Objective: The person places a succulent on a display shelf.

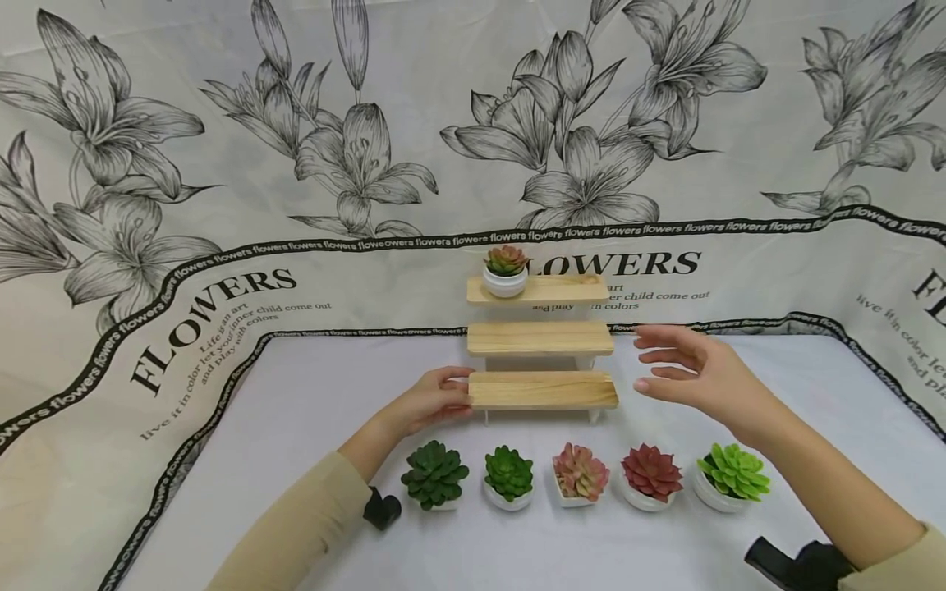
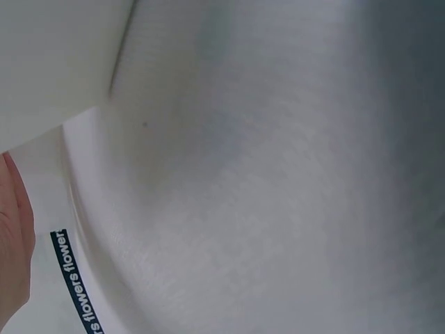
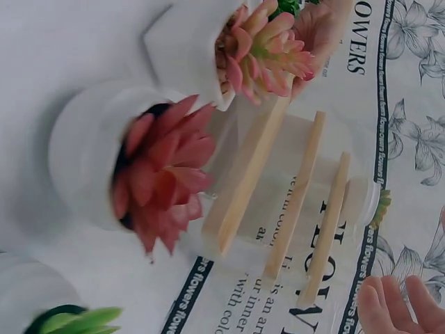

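A three-tier wooden display stand with clear supports stands near the backdrop. My left hand holds the left end of its lowest shelf; the fingertips are partly hidden. In the left wrist view only part of that hand shows at the left edge. To the right of the stand, my right hand is raised with loosely bent fingers, apart from it and holding nothing. A potted succulent with orange-red tips sits on the top shelf's left end. The two lower shelves are bare.
Several potted succulents line up in front of the stand: dark green, green, pink, red and bright green. A white cloth covers the table. Behind hangs a flower-printed backdrop.
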`<action>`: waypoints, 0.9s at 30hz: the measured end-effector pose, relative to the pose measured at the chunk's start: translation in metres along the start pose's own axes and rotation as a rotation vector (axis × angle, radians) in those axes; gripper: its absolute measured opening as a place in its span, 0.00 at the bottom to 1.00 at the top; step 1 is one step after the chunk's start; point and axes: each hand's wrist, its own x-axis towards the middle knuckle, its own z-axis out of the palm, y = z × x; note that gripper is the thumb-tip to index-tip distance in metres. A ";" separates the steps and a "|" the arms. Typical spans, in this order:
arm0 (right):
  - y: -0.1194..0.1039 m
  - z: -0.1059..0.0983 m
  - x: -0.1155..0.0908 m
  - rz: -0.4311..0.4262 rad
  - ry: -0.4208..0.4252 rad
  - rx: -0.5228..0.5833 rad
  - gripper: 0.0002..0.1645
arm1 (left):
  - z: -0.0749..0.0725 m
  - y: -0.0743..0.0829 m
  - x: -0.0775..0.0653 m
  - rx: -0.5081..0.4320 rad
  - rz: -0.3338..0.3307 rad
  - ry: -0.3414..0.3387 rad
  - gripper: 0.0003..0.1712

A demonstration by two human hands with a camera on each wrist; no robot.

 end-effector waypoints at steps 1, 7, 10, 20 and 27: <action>0.003 -0.001 -0.004 -0.003 0.001 0.001 0.37 | 0.000 0.000 0.000 -0.002 -0.001 0.001 0.32; 0.019 -0.007 -0.025 -0.009 0.004 0.030 0.35 | -0.001 -0.001 -0.001 -0.011 0.005 0.002 0.32; 0.026 -0.009 -0.034 -0.027 0.013 0.035 0.34 | 0.000 -0.002 -0.001 -0.014 0.012 -0.003 0.32; 0.058 -0.018 -0.056 -0.123 0.001 0.053 0.37 | 0.000 -0.003 0.000 -0.013 0.016 -0.014 0.31; 0.080 -0.028 -0.065 -0.101 0.034 0.043 0.38 | 0.000 -0.003 -0.001 -0.016 0.021 -0.012 0.31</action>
